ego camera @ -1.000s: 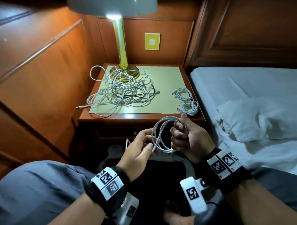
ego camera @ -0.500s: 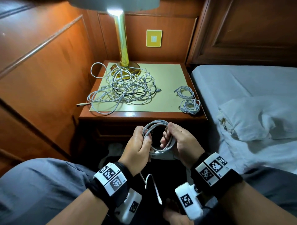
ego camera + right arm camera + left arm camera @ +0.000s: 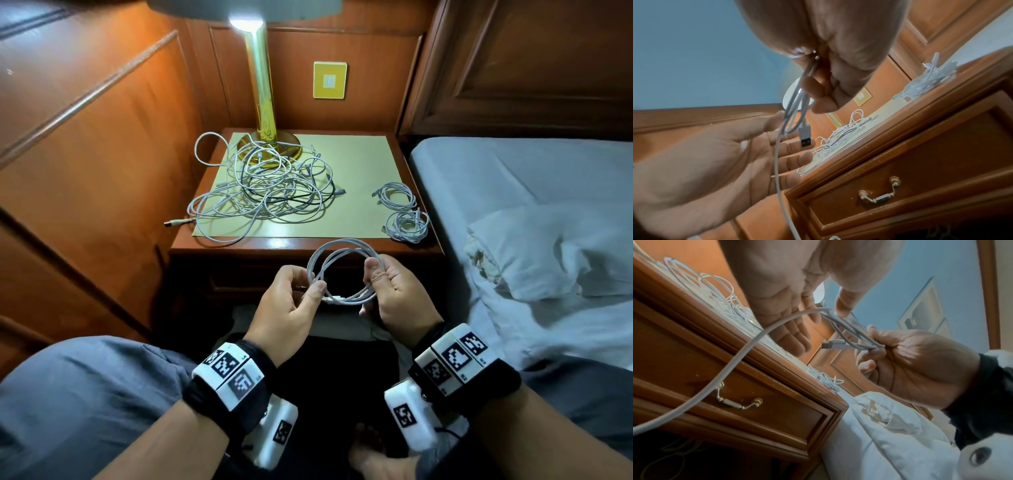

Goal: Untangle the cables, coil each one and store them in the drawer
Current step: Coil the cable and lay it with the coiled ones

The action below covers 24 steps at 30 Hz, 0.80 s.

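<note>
- The bed (image 3: pixel 513 178) fills the right of the head view, its far side cut off by the frame; a crumpled white pillow (image 3: pixel 555 250) lies near the table's right edge.
- The table (image 3: pixel 308 245) stands between the wood-panelled wall and the bed. The head view shows its top but leaves the front in shadow; both wrist views show the drawer (image 3: pixel 920 170) shut, with its brass handle (image 3: pixel 878 197) hanging down.
- The lamp (image 3: pixel 262 102) stands at the back of the table, its shade cut off at the top of the frame.
- The tangled cables (image 3: pixel 270 188) sprawl over the left half of the table and partly hide the lamp's base; one loop and a plug overhang the left edge. Single strands cannot be told apart.
- Two coiled cables (image 3: pixel 404 212) lie by the right front corner, with bare tabletop between them and the tangle.
- The white cable (image 3: pixel 342 270) is held as a loop in front of the table, above the lap.
- The right hand (image 3: pixel 397 291) is clamped on the bunched turns; the wrist views show the USB plug (image 3: pixel 833 344) sticking out beside its fingers.
- The left hand (image 3: pixel 291 305) pinches one strand between thumb and forefinger, its other fingers nearly straight. A loose length trails down out of frame.
</note>
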{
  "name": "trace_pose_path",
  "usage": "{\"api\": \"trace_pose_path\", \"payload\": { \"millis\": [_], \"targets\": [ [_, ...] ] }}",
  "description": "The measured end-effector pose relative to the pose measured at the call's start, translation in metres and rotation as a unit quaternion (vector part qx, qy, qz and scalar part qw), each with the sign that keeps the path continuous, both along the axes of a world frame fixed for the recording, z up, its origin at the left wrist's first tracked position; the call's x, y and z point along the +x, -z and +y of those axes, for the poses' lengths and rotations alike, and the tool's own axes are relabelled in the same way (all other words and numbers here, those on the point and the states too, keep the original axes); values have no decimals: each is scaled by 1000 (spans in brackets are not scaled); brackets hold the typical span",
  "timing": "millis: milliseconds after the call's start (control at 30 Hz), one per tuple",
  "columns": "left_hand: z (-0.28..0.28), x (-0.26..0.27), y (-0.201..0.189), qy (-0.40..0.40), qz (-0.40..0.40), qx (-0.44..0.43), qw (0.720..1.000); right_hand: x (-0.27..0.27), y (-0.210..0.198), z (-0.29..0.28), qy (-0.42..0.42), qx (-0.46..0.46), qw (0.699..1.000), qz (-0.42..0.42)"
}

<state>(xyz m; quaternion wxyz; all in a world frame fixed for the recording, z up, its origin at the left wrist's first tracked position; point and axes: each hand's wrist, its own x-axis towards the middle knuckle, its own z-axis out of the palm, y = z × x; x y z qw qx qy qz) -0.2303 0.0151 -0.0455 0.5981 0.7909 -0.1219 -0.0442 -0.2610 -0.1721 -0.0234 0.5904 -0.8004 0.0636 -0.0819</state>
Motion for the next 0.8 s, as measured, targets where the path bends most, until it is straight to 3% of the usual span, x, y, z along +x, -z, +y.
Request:
{"api": "trace_pose_path", "payload": {
  "millis": [133,267,333,467,567,733,800],
  "targets": [
    [-2,-1,-5,-5,62,-47,997,0,-5,3,29,63,998,1],
    [-6,-9,-12,37,148,2,988,-3,1,11,15,71,997,-9],
    [-6,-9,-10,42,166,-33,985,-5,3,15,-3,64,998,-5],
    [-5,-5,-18,23,145,-138,980,-8,3,22,-58,175,983,24],
    [-3,-4,-22,-7,113,-185,976,-10,4,26,-103,143,983,41],
    [3,-1,-29,-2,110,-180,977,-9,1,22,-121,106,985,69],
    [5,2,-28,14,67,-124,990,-7,-3,18,-115,126,981,88]
  ]
}}
